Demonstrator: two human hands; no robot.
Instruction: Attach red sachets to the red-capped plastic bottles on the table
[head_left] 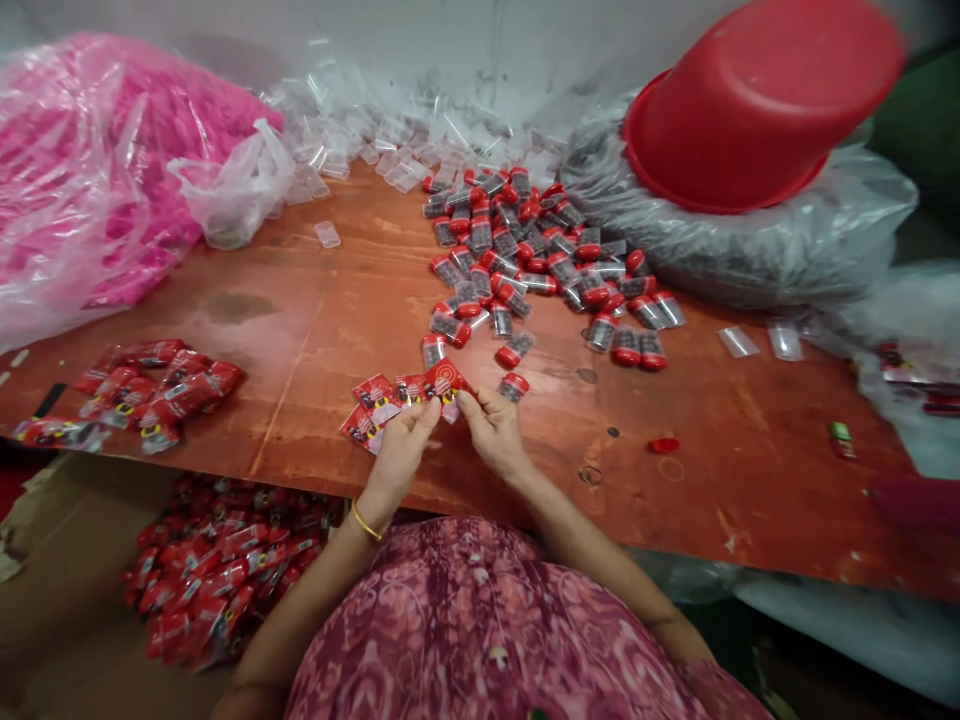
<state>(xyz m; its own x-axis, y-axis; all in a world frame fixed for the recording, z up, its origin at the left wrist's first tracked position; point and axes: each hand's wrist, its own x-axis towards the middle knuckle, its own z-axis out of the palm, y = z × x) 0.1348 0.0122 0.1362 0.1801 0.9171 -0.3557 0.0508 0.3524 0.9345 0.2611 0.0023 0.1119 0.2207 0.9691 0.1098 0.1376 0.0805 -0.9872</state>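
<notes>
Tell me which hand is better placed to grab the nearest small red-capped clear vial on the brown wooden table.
Probably the right hand: that red-capped clear vial lies just beyond its fingertips, while the left hand is farther away and grips most of the red printed plastic packets.

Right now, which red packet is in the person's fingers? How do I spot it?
Find the wooden table, then the two hands at its near edge. The left hand and right hand pinch a row of red packets, just below the red-capped vials. Yours is the red packet at the row's right end, pinched in fingertips, not lying flat like the heap farther left.
</notes>
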